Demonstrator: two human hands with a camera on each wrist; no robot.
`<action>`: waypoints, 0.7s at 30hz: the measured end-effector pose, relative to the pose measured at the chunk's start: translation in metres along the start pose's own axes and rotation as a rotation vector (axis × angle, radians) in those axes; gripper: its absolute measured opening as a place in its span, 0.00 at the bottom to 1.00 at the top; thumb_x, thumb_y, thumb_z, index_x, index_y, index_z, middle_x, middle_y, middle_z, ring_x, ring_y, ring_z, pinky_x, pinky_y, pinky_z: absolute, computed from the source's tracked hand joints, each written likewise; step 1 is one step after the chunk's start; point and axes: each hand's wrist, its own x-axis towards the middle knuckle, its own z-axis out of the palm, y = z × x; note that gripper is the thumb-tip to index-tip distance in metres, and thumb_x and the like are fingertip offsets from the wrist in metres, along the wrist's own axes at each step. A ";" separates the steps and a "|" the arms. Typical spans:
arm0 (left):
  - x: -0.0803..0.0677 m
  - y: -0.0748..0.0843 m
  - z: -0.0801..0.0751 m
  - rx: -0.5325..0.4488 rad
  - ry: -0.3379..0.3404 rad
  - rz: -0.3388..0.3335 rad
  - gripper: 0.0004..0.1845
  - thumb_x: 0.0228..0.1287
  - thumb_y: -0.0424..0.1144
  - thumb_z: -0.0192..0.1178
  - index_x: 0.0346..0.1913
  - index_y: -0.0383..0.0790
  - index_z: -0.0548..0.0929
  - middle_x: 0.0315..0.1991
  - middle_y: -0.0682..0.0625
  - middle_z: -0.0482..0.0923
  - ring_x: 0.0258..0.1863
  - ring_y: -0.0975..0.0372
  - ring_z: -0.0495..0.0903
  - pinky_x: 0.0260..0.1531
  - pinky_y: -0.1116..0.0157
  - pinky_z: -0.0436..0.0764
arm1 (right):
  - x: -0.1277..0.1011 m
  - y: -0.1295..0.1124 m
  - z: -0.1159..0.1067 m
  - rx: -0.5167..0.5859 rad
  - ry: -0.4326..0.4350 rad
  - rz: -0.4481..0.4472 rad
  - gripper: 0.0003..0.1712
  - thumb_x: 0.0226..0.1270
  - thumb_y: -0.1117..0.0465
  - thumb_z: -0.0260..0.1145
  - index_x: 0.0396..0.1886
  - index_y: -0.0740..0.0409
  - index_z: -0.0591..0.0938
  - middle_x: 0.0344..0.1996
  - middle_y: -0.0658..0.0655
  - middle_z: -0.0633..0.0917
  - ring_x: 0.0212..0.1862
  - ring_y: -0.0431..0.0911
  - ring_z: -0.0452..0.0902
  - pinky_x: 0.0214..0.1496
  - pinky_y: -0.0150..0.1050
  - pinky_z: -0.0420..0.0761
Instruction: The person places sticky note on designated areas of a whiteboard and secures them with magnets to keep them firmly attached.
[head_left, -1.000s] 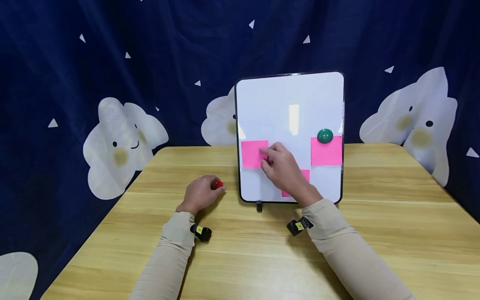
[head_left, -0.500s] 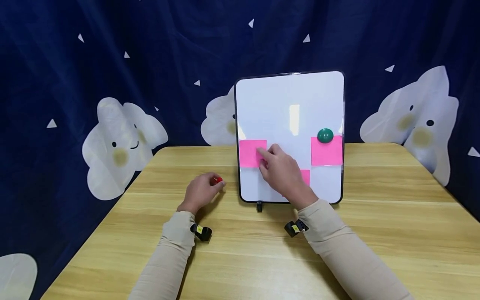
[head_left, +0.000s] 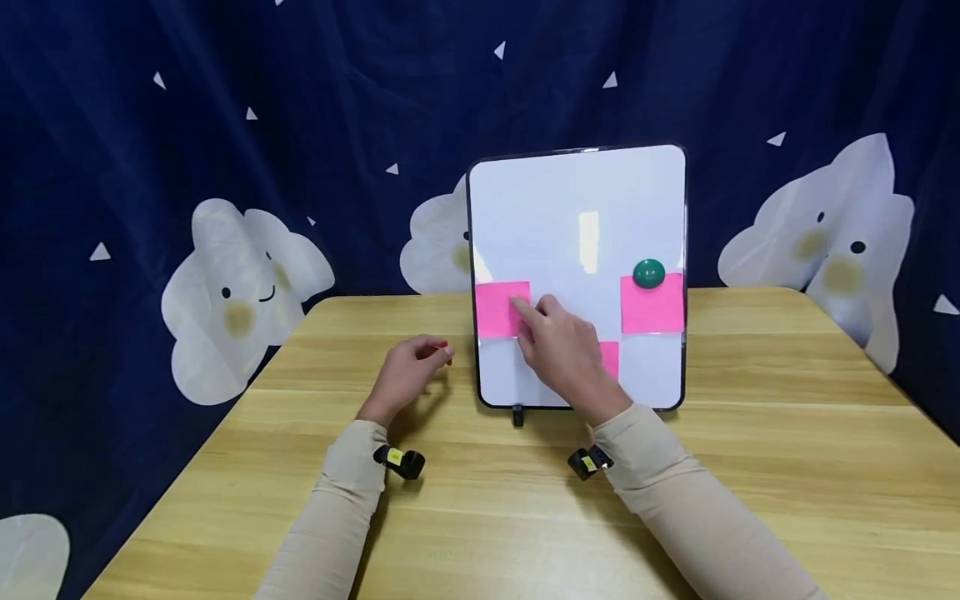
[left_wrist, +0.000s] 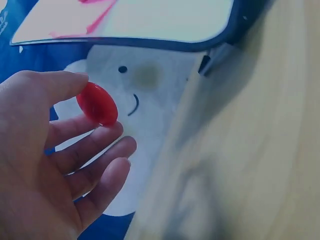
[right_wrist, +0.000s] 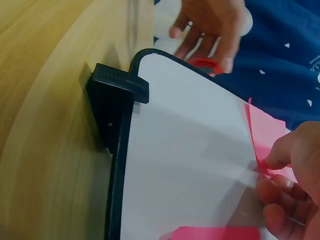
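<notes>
A white magnet board [head_left: 577,208] stands upright on the wooden table [head_left: 750,467]. My right hand [head_left: 522,315] pinches the right edge of a pink note [head_left: 497,308] against the board's lower left; the right wrist view shows the fingertips [right_wrist: 272,157] on that pink note [right_wrist: 260,130]. My left hand [head_left: 441,353], just left of the board and raised off the table, pinches a red magnet [left_wrist: 97,103] between thumb and forefinger. A green magnet [head_left: 648,272] pins a second pink note [head_left: 652,307] at the right. A third pink note [head_left: 610,358] is partly hidden behind my right hand.
The board rests on a black foot clip [head_left: 517,414], seen close in the right wrist view as the black foot clip [right_wrist: 117,107]. A dark blue curtain with white cloud figures [head_left: 240,283] hangs behind the table. Bare tabletop lies in front and to both sides.
My left hand has lifted off the table with the red magnet and edged toward the board. My right hand keeps hold of the left pink note, nudged slightly left.
</notes>
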 end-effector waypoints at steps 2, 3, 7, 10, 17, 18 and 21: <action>0.000 0.006 0.000 -0.021 0.014 0.008 0.21 0.71 0.52 0.61 0.56 0.41 0.83 0.42 0.50 0.85 0.47 0.57 0.81 0.45 0.55 0.80 | -0.001 0.000 0.001 -0.008 0.010 -0.003 0.25 0.64 0.64 0.69 0.62 0.52 0.83 0.28 0.56 0.74 0.18 0.44 0.65 0.18 0.37 0.68; 0.000 0.009 0.000 -0.028 0.020 0.011 0.21 0.71 0.52 0.61 0.57 0.41 0.83 0.42 0.50 0.84 0.46 0.57 0.81 0.46 0.56 0.79 | -0.001 0.000 0.001 -0.011 0.014 -0.004 0.25 0.64 0.64 0.69 0.62 0.52 0.83 0.28 0.56 0.74 0.17 0.44 0.65 0.17 0.37 0.68; 0.001 0.019 -0.001 -0.074 0.040 0.030 0.22 0.71 0.53 0.61 0.57 0.41 0.83 0.43 0.47 0.84 0.47 0.53 0.80 0.46 0.53 0.81 | -0.002 -0.001 0.002 -0.024 0.034 -0.003 0.26 0.63 0.65 0.69 0.63 0.52 0.82 0.28 0.57 0.74 0.17 0.44 0.64 0.16 0.37 0.67; 0.001 0.025 -0.002 -0.091 0.052 0.047 0.22 0.71 0.53 0.61 0.57 0.41 0.83 0.43 0.46 0.84 0.47 0.51 0.80 0.45 0.51 0.81 | -0.002 0.000 0.003 -0.019 0.041 0.002 0.25 0.63 0.65 0.69 0.62 0.52 0.82 0.29 0.57 0.74 0.17 0.45 0.65 0.16 0.38 0.68; -0.001 0.034 -0.001 -0.090 0.099 0.089 0.22 0.70 0.54 0.62 0.57 0.43 0.83 0.43 0.47 0.85 0.44 0.57 0.80 0.40 0.58 0.82 | -0.003 0.001 0.004 -0.011 0.035 0.010 0.17 0.64 0.65 0.68 0.53 0.55 0.82 0.30 0.57 0.76 0.19 0.47 0.71 0.18 0.41 0.75; 0.000 0.035 -0.001 -0.087 0.112 0.102 0.22 0.69 0.54 0.62 0.57 0.43 0.83 0.43 0.47 0.85 0.43 0.58 0.80 0.39 0.60 0.82 | -0.004 0.001 0.005 -0.011 0.036 0.009 0.16 0.64 0.65 0.68 0.52 0.55 0.82 0.30 0.58 0.76 0.19 0.47 0.71 0.18 0.41 0.75; -0.001 0.039 0.000 -0.085 0.151 0.142 0.20 0.69 0.51 0.64 0.56 0.43 0.84 0.42 0.48 0.85 0.42 0.58 0.80 0.36 0.62 0.82 | -0.004 0.001 0.005 -0.014 0.044 -0.001 0.15 0.64 0.65 0.68 0.51 0.56 0.82 0.30 0.57 0.77 0.19 0.47 0.71 0.18 0.41 0.75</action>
